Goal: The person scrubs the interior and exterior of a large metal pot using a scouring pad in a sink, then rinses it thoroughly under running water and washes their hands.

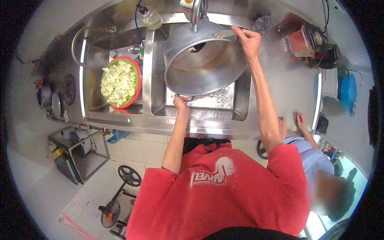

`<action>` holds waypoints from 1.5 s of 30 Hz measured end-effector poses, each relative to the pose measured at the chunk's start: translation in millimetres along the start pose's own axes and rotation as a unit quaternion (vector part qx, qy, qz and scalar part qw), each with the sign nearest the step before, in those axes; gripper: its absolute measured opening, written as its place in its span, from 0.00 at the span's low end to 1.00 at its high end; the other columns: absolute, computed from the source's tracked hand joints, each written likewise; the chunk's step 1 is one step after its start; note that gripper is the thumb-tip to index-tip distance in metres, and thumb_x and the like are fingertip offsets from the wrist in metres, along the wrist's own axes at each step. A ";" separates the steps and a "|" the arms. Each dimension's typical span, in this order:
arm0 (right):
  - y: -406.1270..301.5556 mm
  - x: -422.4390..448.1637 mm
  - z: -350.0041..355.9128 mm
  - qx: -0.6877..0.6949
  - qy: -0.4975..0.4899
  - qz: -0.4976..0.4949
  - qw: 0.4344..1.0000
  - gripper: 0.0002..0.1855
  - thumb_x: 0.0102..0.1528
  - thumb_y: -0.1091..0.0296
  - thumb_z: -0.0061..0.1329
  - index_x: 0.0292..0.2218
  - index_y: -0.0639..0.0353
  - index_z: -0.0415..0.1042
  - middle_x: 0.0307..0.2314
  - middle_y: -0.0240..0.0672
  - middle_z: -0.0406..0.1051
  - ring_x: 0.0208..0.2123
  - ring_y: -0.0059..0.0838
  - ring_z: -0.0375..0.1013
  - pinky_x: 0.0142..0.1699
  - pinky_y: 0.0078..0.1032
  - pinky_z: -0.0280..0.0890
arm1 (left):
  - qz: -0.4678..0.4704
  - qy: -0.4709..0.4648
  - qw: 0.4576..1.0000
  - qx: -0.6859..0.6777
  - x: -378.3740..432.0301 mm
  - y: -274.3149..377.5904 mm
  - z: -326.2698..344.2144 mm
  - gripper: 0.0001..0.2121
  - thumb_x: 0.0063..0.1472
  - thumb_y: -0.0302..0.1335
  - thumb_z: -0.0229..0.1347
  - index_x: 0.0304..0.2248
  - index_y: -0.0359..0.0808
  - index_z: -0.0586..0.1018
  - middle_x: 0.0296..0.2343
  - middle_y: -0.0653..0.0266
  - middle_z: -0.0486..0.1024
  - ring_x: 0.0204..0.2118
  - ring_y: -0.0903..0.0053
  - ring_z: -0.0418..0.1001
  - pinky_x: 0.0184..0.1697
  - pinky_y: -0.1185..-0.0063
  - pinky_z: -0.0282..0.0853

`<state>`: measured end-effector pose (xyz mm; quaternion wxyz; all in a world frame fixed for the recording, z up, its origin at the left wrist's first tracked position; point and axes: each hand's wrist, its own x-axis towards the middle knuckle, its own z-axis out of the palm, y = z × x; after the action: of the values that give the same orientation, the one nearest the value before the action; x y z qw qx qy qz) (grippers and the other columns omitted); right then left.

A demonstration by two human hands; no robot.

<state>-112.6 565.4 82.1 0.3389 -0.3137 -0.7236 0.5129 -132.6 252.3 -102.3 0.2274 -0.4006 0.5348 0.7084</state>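
Note:
A large metal pot (207,79) is tilted in the right sink basin (247,105), its mouth turned towards me. My right hand (249,43) grips the pot's handle (225,34) at the upper right. Low on the near side, my left hand (181,102) is closed around what looks like the other handle, partly hidden by the fingers and the rim. The chrome faucet (195,18) reaches over the pot's far side. A dark patch shows inside the pot; I cannot tell what it is.
Chopped cabbage (118,82) fills a green colander in a red basin (138,87), inside the left sink basin (91,105). Behind the sinks stands a clear pump bottle (150,18). Steel wool (262,24) lies at the back right. Another person's hand (301,120) rests by the counter's right end.

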 end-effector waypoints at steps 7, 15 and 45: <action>-31.3 -3.0 35.4 -0.143 -0.019 -0.074 0.987 0.23 0.42 0.45 0.55 0.14 0.58 0.73 0.05 0.30 0.59 0.09 0.23 0.57 0.20 0.23 0.54 | -0.101 -0.029 0.994 -0.021 38.9 -31.9 17.3 0.10 0.56 0.28 0.38 0.34 0.35 0.69 0.27 0.60 0.69 0.24 0.75 0.68 0.23 0.79 0.66; -44.7 -13.6 60.0 -0.181 -0.090 -0.061 0.977 0.25 0.47 0.43 0.50 0.17 0.59 0.74 0.07 0.28 0.61 0.13 0.16 0.59 0.22 0.18 0.56 | -0.123 -0.067 0.986 -0.090 54.7 -39.5 2.4 0.08 0.56 0.28 0.41 0.32 0.34 0.68 0.23 0.59 0.68 0.18 0.74 0.64 0.16 0.78 0.61; -66.0 -24.7 99.0 -0.160 -0.207 -0.311 0.914 0.11 0.53 0.62 0.42 0.32 0.58 0.72 0.29 0.40 0.70 0.35 0.41 0.68 0.42 0.36 0.63 | -0.225 -0.086 0.970 0.020 6.9 -83.0 -28.3 0.12 0.54 0.25 0.47 0.33 0.21 0.67 0.39 0.42 0.63 0.42 0.58 0.64 0.43 0.61 0.69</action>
<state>-185.8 474.8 116.8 0.2693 -0.0098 -0.9111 0.3119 -65.0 252.0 -158.7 0.4346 -0.4434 0.4233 0.6598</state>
